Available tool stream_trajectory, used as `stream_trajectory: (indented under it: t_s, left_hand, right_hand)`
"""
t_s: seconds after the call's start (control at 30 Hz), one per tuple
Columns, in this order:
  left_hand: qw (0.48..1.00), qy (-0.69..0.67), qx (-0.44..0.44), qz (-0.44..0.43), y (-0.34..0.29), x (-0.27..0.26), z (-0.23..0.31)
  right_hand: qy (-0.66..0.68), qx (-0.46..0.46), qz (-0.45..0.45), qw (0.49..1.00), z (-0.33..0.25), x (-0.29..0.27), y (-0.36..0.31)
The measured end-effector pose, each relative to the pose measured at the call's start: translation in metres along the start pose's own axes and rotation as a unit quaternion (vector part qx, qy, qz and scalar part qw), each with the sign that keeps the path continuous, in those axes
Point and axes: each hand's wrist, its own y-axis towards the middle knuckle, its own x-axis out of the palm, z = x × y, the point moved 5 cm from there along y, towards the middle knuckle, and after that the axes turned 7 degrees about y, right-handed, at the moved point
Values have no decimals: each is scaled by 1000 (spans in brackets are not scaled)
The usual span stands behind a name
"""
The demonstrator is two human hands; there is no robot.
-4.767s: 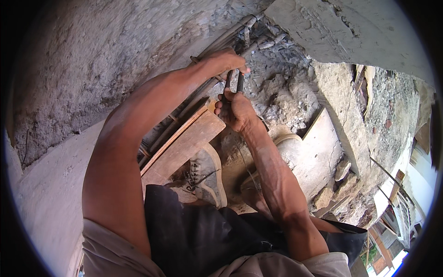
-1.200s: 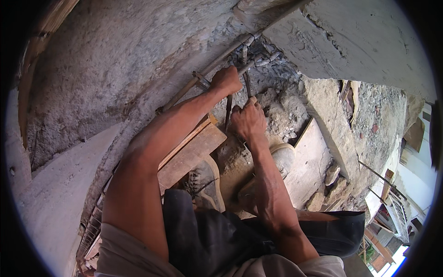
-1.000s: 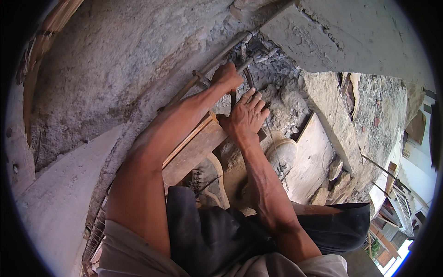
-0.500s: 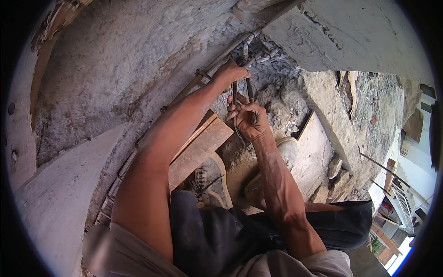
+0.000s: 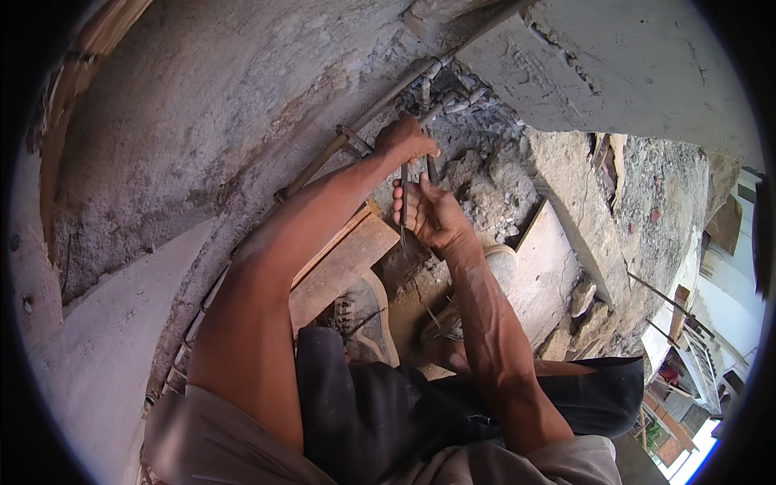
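Near the centre of the frame, we see 2 slim dark bars, the left bar (image 5: 404,198) and the right bar (image 5: 431,168), hanging below the left hand (image 5: 406,142). That hand's fingers are folded narrow over the bars' upper parts; we cannot tell what lies inside them. Just below, the right hand (image 5: 438,214) has its fingers half curled, their tips beside the left bar, which crosses in front of them. Its thumb stands apart from the fingers, near the right bar's lower end; we cannot tell how firmly it grips. We see a long rod (image 5: 388,95) slanting along the wall at upper centre, rubble (image 5: 497,190) right of the hands, and a wooden board (image 5: 343,263) below left.
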Motion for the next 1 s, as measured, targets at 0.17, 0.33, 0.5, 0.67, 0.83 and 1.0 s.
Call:
stream_trajectory:
  t_s: [0.17,0.33,0.5,0.67,0.83,1.0]
  left_hand:
    - [989,127,-18,75,5,-1,-10]
    - [988,126,-1,90,17,-3,-1]
    - [1000,23,-4,-10,-7,-9,4]
    - [977,-209,-10,-39,16,2,-16]
    - [984,-161,-13,-72,17,4,-20]
    - [999,-35,9,12,10,-4,-10]
  right_hand:
    - [-649,-109,303,689,-23,50,-30]
    - [-717,-185,393,546,-6,50,-12]
    - [-262,-37,73,962,-7,16,-7]
    - [195,-45,-130,971,14,17,3]
    - [-19,49,-12,999,-19,25,-11]
    - [14,36,-31,999,9,7,19]
